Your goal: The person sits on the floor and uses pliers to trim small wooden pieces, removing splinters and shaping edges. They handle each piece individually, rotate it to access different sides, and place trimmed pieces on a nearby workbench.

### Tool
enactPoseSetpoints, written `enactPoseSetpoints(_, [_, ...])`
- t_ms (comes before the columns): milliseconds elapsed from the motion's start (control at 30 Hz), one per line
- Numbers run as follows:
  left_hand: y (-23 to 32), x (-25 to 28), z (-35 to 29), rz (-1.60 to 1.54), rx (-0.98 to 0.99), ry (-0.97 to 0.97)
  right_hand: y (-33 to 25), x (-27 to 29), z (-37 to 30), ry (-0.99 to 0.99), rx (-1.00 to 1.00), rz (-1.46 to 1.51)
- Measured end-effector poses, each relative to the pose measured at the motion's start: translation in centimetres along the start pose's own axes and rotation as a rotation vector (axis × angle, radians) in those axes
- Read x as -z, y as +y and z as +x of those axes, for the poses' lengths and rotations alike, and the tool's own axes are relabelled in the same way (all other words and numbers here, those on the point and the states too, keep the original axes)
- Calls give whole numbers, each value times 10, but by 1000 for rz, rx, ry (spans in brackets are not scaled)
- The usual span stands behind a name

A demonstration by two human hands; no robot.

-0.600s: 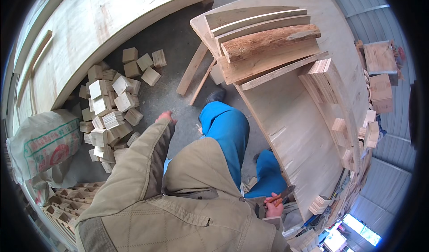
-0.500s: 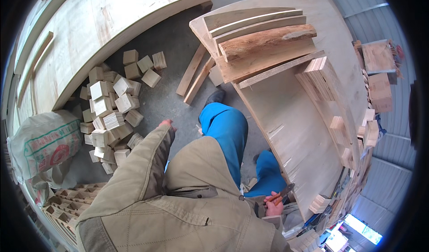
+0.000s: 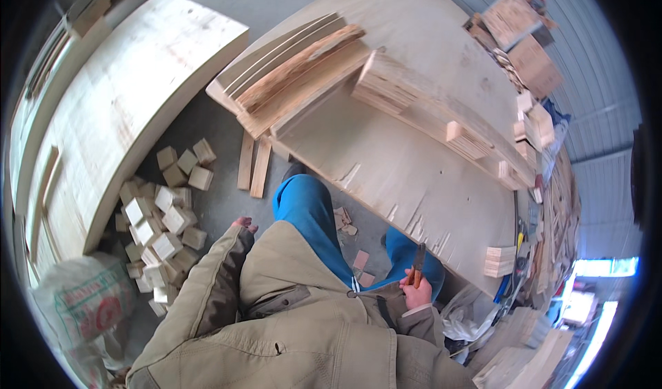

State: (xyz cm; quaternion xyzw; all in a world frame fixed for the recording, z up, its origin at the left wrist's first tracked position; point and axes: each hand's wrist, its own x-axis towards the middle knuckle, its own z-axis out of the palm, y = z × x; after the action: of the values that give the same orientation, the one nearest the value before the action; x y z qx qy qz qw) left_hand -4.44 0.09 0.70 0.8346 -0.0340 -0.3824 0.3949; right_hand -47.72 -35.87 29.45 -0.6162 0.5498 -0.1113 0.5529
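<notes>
Right hand (image 3: 416, 294) gripping hammer handle (image 3: 418, 261), left hand (image 3: 243, 223) near wooden blocks (image 3: 165, 216)

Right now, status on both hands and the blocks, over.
Left hand empty, hanging above the pile of wooden blocks, not touching. Right hand gripping a wooden-handled tool beside the workbench. Nothing between left hand and pile.

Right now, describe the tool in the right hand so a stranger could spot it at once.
Start at the big pale plywood sheet lying across the middle. Follow its near edge down to the blue trouser knee, where the right hand sits. The tool it grips sticks upward: a slim dark blade on an orange-brown handle, unlike the pale wood blocks scattered on the floor to the left.
</notes>
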Motion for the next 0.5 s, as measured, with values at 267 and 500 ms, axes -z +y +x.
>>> enactPoseSetpoints(267, [105, 65, 25, -410, -540, 404, 6, 2, 1, -12, 77, -162])
enactPoseSetpoints(500, [218, 97, -22, -494, -735, 389, 17, 3, 3, -11, 109, -67])
